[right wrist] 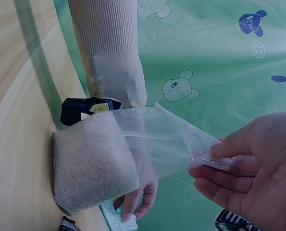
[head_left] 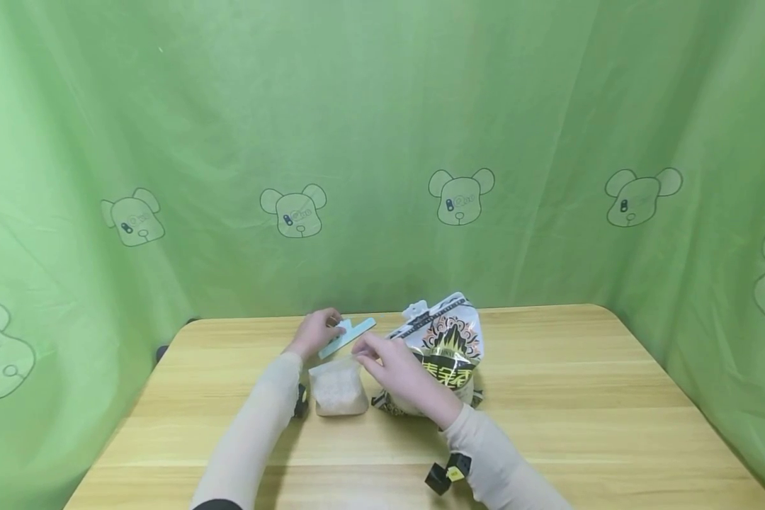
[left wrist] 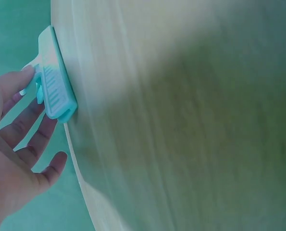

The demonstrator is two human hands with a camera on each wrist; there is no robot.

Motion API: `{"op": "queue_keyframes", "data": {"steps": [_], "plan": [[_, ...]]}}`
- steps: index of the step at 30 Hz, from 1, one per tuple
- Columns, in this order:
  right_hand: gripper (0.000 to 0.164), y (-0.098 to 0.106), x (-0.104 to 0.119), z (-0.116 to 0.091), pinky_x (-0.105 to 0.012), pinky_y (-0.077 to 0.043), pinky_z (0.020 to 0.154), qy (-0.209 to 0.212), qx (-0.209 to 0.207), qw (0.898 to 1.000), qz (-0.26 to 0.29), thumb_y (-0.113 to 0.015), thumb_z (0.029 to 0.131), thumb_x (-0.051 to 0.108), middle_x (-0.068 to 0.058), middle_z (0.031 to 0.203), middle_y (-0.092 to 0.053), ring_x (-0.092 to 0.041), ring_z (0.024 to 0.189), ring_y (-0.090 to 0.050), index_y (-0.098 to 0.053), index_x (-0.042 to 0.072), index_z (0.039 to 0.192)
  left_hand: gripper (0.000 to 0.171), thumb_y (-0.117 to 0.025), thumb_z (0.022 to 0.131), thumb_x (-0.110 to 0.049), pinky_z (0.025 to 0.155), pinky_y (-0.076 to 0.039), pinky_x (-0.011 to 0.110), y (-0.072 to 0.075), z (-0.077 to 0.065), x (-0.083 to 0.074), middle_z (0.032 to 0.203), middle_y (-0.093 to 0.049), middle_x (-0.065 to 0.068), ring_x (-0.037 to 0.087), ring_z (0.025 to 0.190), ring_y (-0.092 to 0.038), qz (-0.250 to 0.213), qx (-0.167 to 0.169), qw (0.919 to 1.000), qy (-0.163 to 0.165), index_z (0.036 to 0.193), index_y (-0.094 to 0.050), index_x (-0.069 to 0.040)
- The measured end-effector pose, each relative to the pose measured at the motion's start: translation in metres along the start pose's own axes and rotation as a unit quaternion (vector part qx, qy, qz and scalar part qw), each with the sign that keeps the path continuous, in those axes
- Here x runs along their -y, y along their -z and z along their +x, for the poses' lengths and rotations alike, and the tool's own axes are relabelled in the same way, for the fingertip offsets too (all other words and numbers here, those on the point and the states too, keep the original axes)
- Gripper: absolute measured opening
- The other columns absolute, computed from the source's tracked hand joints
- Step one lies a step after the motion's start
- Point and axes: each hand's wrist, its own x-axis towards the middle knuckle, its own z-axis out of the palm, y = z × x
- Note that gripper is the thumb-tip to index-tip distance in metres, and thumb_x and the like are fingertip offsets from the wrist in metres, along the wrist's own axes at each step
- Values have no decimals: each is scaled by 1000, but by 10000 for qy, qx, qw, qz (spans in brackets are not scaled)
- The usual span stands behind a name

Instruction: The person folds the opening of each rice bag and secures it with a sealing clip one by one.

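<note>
My left hand [head_left: 316,333] pinches the handle of a light-blue bag clip [left wrist: 54,79] between thumb and fingers, near the table's back edge. The little finger stays off the clip in the left wrist view. My right hand [head_left: 403,370] pinches the top corner of a clear plastic bag [right wrist: 157,139], drawing its upper part out. White grains that look like rice [right wrist: 92,163] fill the lower part of that bag, which stands on the table. From the right wrist view, the left hand and clip show partly behind the bag.
Just right of the clear bag stands a larger printed package [head_left: 449,340], black, white and yellow, with a white clip [head_left: 416,309] on its top edge. The wooden table [head_left: 567,397] is bounded by a green curtain [head_left: 382,142] at the back and sides.
</note>
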Motion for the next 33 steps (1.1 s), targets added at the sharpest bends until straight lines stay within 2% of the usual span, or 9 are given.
{"op": "queue_keyframes", "data": {"steps": [6, 9, 17, 22, 27, 33], "plan": [[7, 0, 0, 0, -32, -58, 81, 30, -23, 10000, 5, -61, 94, 10, -7, 94, -74, -20, 86, -70, -65, 7, 98, 37, -72, 88, -20, 88, -55, 41, 2, -2, 1, 112, -68, 13, 27, 103, -65, -214, -9, 9997, 69, 122, -61, -8], [6, 1, 1, -1, -33, -58, 81, 48, -23, 10000, -9, -61, 94, 10, -7, 94, -75, -20, 87, -71, -65, 7, 98, 43, -71, 88, -22, 87, -55, 41, 3, -2, 0, 114, -67, 14, 27, 103, -64, -119, 26, 9999, 84, 127, -59, -7], [11, 2, 2, -2, -41, -57, 88, -163, 73, 9995, 266, -61, 94, 10, -11, 101, -75, -26, 95, -72, -60, 8, 105, 40, -70, 89, -23, 92, -54, 44, 8, -7, -3, 117, -68, 16, 30, 106, -64, 71, 167, 9998, 64, 123, -63, -4], [12, 1, 1, -3, -41, -57, 89, -436, 130, 9976, 531, -61, 94, 12, -11, 102, -75, -26, 97, -71, -52, 12, 101, 39, -71, 87, -21, 92, -54, 45, 13, -13, -3, 115, -69, 17, 31, 104, -65, 35, 58, 10000, -16, 119, -64, -1], [10, 2, 1, -3, -38, -57, 84, -417, 126, 9981, 434, -62, 94, 13, -8, 98, -75, -23, 92, -71, -53, 13, 96, 37, -72, 86, -19, 88, -55, 42, 20, -17, 0, 112, -69, 15, 28, 100, -65, -60, -55, 10000, -49, 118, -65, -2], [8, 3, 2, -3, -39, -57, 85, -380, 143, 9985, 358, -63, 93, 13, -7, 97, -74, -20, 92, -70, -55, 14, 95, 37, -72, 86, -19, 90, -54, 42, 29, -24, 2, 113, -69, 14, 26, 99, -64, -138, -197, 9997, -90, 118, -65, -3]]}}
